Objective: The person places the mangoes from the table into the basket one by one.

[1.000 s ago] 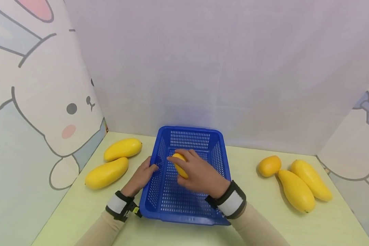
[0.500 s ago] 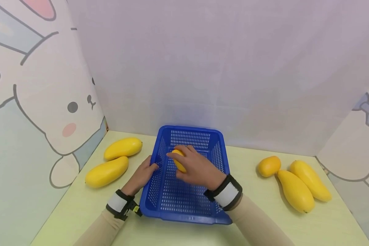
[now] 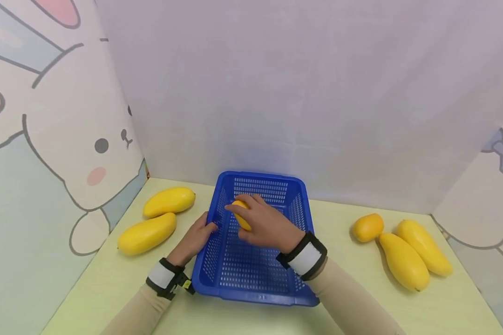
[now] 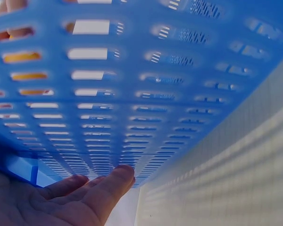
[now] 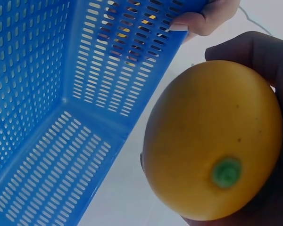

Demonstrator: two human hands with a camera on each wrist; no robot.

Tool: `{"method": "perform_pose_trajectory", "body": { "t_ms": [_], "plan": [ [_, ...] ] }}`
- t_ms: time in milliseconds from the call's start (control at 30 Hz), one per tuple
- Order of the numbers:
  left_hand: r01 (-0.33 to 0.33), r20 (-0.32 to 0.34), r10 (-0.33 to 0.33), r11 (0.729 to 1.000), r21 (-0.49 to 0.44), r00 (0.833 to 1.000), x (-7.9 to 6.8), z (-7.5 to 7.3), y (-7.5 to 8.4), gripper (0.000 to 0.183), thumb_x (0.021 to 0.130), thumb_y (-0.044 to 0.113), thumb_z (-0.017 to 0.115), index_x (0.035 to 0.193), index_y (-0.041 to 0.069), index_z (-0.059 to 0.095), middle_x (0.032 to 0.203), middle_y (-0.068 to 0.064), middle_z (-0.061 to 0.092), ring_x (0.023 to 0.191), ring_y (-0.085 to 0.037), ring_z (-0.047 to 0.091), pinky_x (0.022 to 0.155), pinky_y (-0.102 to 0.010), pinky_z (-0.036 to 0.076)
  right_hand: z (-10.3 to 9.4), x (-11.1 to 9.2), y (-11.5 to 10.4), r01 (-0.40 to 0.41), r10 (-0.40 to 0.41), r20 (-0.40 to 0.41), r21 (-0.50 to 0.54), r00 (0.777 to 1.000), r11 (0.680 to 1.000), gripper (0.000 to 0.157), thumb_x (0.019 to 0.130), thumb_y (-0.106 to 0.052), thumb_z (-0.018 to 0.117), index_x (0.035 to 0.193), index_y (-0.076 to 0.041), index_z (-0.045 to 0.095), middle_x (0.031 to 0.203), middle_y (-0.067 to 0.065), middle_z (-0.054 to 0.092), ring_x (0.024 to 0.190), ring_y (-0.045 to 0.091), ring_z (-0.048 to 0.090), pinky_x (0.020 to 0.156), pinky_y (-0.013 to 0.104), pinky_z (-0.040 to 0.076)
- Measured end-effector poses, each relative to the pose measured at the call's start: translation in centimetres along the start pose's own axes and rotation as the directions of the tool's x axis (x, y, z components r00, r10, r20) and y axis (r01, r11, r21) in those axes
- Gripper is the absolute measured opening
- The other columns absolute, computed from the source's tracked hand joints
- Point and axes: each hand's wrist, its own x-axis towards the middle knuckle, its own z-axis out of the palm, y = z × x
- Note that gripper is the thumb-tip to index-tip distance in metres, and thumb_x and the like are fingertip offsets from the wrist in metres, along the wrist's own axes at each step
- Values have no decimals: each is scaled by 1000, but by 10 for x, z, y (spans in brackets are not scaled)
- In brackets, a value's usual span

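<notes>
My right hand [image 3: 265,225] grips an oval orange-yellow fruit [image 3: 241,216] over the blue plastic basket [image 3: 255,298]. In the right wrist view the fruit [image 5: 212,141] shows a green stem end and a few dark specks, with fingers around its far side. My left hand [image 3: 196,238] holds the basket's left rim, thumb hooked over the top. The left wrist view has that hand's fingers [image 4: 108,193] along the outside of the slotted wall [image 4: 132,101]. No fruit shows on the visible part of the basket floor.
Two long yellow fruits, a rear one [image 3: 169,202] and a front one [image 3: 146,234], lie left of the basket. Right of it are a small orange-yellow fruit [image 3: 368,227] and two long yellow fruits [image 3: 404,263]. A pale cloth wall [image 3: 276,93] stands behind the table [image 3: 339,260].
My right hand has shifted slightly up and left in the head view, with the fruit still in its grip. The left hand stays on the basket rim.
</notes>
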Motion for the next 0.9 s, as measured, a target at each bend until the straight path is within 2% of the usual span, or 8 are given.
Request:
{"method": "perform_pose_trajectory", "body": {
  "t_ms": [333,667,900],
  "plan": [
    [-6,0,6,1000,5,1000,1,1,-1,53,101,10,37,152,-1,30,135,-29,54,105,-40,65,80,-49,58,1,10,6,-6,6,10,-19,1000,1000,57,88,-20,74,142,-22,58,145,10,50,120,26,51,89,34,54],
    [-17,-19,17,1000,24,1000,1,2,-2,51,100,10,39,149,-3,34,132,-27,55,101,-37,64,79,-45,58,3,18,10,-21,22,45,-6,999,1000,57,89,-21,74,144,-20,57,145,11,49,123,28,50,95,38,53],
    [-28,-15,28,999,17,999,0,1,0,51,100,10,40,148,-4,34,133,-29,54,103,-38,64,80,-47,57,7,24,16,-50,51,67,-13,996,999,56,90,-23,73,144,-23,56,147,11,48,124,26,49,92,36,54]
  ]
}}
